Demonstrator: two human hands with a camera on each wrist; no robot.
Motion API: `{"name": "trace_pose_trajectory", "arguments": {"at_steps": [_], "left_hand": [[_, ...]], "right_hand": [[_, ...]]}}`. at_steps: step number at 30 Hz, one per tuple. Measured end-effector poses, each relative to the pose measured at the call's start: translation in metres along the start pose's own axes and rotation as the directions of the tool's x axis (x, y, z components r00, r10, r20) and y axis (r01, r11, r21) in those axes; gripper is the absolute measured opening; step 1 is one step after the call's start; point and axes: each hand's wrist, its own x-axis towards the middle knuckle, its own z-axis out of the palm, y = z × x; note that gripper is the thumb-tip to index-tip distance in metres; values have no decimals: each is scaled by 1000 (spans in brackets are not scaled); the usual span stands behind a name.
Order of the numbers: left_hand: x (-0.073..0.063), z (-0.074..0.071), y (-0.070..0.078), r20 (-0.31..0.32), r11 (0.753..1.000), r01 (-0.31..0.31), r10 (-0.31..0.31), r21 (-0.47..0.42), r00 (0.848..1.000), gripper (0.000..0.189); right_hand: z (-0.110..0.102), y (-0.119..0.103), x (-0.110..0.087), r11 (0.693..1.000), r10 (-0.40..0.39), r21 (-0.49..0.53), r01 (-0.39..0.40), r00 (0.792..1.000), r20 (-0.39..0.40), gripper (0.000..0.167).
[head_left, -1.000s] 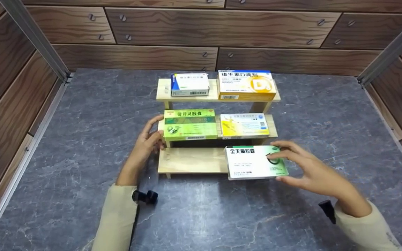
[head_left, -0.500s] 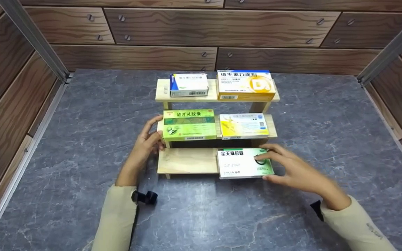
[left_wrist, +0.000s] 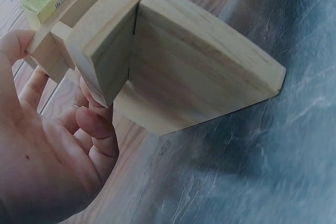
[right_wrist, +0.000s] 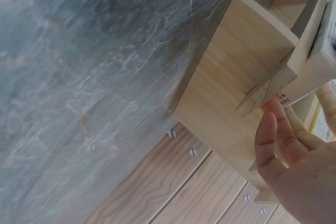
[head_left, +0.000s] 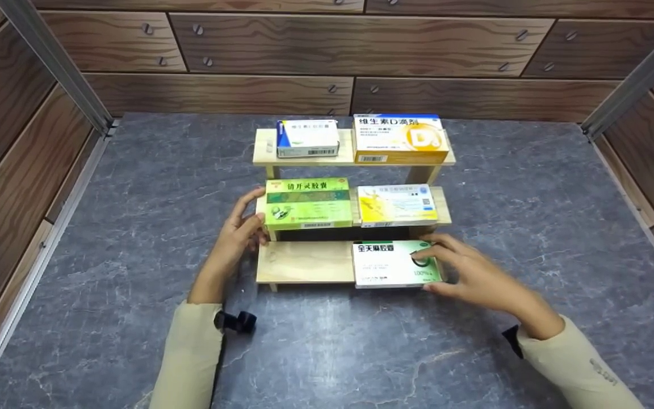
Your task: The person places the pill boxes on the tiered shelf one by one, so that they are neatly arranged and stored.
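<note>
A three-tier wooden display rack (head_left: 304, 262) stands mid-table in the head view. On the right half of its lowest tier lies a white-and-green medicine box (head_left: 381, 266). My right hand (head_left: 472, 275) grips this box by its right end, thumb at the near edge and fingers over the top and far side. In the right wrist view the box (right_wrist: 315, 69) sits over the tier's end. My left hand (head_left: 237, 233) holds the rack's left end at the middle tier, beside a green medicine box (head_left: 309, 203). The left wrist view shows its fingers curled at the wooden ends.
A yellow-and-white box (head_left: 398, 204) shares the middle tier. Up on the top tier are a blue-and-white box (head_left: 308, 138) and a larger orange-and-white box (head_left: 399, 138). Wood-patterned panels (head_left: 361, 45) and metal posts (head_left: 60, 68) bound the grey marbled table (head_left: 327, 358).
My right hand has carried the white-and-green box leftward and settled it squarely onto the right half of the lowest tier. The left hand has stayed at the rack's left end.
</note>
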Motion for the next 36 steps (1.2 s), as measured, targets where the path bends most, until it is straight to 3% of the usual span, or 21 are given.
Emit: {"name": "trace_pose_trajectory", "arguments": {"at_steps": [22, 36], "left_hand": [[2, -3, -1, -10, 1000, -6, 6, 13, 1000, 49], [2, -4, -1, 14, 999, 7, -8, 36, 1000, 51]], "right_hand": [[-2, -4, -2, 999, -15, -53, 15, 1000, -4, 49], [-27, 7, -18, 998, -55, 33, 62, 982, -181, 33]]}}
